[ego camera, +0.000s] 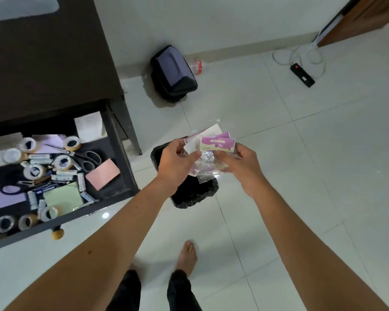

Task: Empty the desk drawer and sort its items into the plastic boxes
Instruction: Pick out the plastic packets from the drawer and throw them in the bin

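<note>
- Left hand [177,161] & right hand [239,163] both held one bundle of clear plastic packets [208,161] w/ purple-and-white cards [217,143], at mid-air, between the two hands.
- Fingers: left pinched bundle's left edge; right curled round its right side. Neither released.
- Key relation: bundle sat directly above black-lined bin [190,194] on floor; its long axis ran approx. left-right, hand to hand.
- Drawer [112,140] lay open, well apart to the left; left hand the nearer one to it.
- Drawer contents remaining: tape rolls [34,171], scissors [89,159], sticky-note pads [62,196], batteries (prob.).
- Plastic box [20,6] on bench, far corner, partly out of frame.
- Judgement: bundle under inspection; drop into bin or carry to box undecided. Task early, drawer mostly full.
</note>
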